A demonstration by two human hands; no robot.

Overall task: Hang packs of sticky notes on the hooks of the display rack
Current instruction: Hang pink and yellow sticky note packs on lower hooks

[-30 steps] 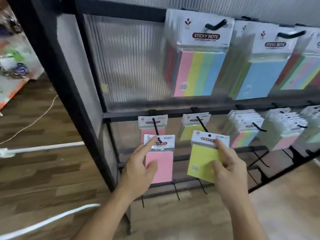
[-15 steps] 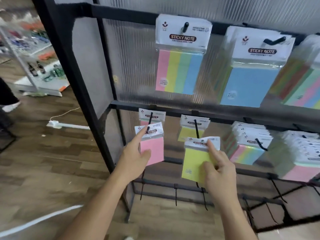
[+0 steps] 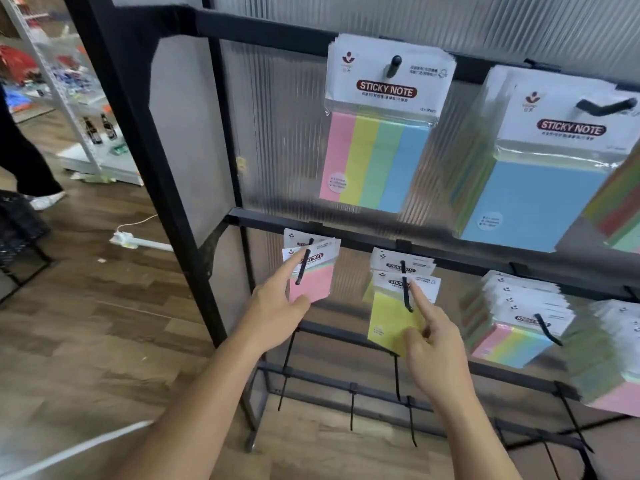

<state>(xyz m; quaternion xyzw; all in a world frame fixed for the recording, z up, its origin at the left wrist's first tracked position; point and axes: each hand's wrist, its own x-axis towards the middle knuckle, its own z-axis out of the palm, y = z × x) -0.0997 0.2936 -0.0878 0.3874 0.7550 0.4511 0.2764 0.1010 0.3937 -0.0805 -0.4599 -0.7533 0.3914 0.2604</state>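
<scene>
Left hand: the left hand [image 3: 277,313] held the pink pack [image 3: 311,284], with the index finger straight along the white header and the thumb against the lower edge; the other fingers were hidden.
Right hand: the right hand [image 3: 433,344] held the yellow pack [image 3: 391,318], thumb on the yellow face, index finger straight up to the header, remaining fingers curled.
Lower hooks: thin black lower hooks [image 3: 351,407] hung from the low rails, beneath and just beyond the hands.
Pink pack: it was threaded on the first hook [image 3: 302,271] at the left end of the middle rail, tilted, bottom edge swung right.
Yellow pack: it was threaded on the second hook [image 3: 406,296], just right of the pink pack, hanging near upright.
Behind each: one more pack sat farther back on each of these two hooks.
Right of these: a pastel stack [image 3: 512,341] filled the next hook.
Display rack: the black display rack [image 3: 259,29] had a ribbed clear back panel.
Top rail: a large four-colour pack [image 3: 377,161] and a large blue pack [image 3: 533,202] hung there.
Far left: on the wooden floor [image 3: 86,323] stood a white shelf unit [image 3: 69,98] and a person's dark trouser leg [image 3: 27,161].
</scene>
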